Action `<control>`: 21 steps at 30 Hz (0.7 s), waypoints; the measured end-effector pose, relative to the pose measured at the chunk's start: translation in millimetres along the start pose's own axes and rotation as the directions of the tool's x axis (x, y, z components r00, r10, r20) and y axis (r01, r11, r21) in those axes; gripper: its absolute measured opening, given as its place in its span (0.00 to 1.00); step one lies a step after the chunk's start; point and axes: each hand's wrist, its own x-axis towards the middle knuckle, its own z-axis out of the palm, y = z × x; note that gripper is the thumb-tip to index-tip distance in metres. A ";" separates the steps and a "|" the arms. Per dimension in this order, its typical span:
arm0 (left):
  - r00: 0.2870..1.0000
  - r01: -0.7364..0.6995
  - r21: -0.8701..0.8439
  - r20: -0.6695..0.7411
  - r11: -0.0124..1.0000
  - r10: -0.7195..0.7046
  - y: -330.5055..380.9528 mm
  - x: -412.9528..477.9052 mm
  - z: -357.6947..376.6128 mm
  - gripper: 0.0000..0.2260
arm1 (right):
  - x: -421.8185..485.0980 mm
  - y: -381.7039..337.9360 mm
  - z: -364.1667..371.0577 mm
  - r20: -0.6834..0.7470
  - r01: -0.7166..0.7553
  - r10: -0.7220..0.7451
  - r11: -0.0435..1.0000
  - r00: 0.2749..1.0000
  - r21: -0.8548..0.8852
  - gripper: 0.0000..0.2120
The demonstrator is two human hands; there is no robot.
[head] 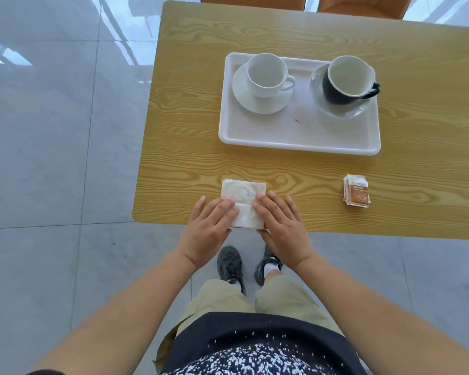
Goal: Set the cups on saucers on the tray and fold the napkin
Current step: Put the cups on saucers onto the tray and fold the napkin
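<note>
A table (195,109) of pale wood-grain laminate with a smooth, low sheen holds a matt white plastic tray (295,136). On it, a glossy white ceramic cup (266,74) and white saucer (244,98) sit beside a glazed black cup (336,93) on a shiny saucer (344,110). The napkin (241,193) is soft, crinkled white paper; the sachets (357,194) are printed paper. Polished grey floor tiles (52,131) reflect light.

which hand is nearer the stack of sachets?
Right. The right hand lies flat on the napkin, on the side toward the stack of sachets, apart from them. The left hand presses the napkin's far side.
</note>
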 end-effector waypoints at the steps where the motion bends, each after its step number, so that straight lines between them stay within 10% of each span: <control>1: 1.000 0.001 -0.008 -0.021 1.000 -0.002 -0.1 1.3 0.4 0.19 | 0.3 -1.5 -0.2 -0.023 -0.002 0.003 1.000 1.000 0.022 0.25; 10: 0.995 0.098 -0.264 -0.004 0.960 -0.103 3.2 4.1 -8.5 0.15 | 7.9 -8.5 -15.3 -0.055 -0.102 0.121 0.958 0.991 0.269 0.08; 15: 0.876 0.448 -0.512 0.085 0.733 -0.475 7.3 21.7 -16.1 0.15 | 25.6 -7.7 -27.8 -0.036 -0.174 0.200 0.915 0.979 0.364 0.06; 21: 0.792 0.552 -0.562 0.121 0.616 -0.599 8.8 37.0 -15.7 0.15 | 39.1 -13.6 -28.8 -0.016 -0.298 0.334 0.861 0.942 0.411 0.06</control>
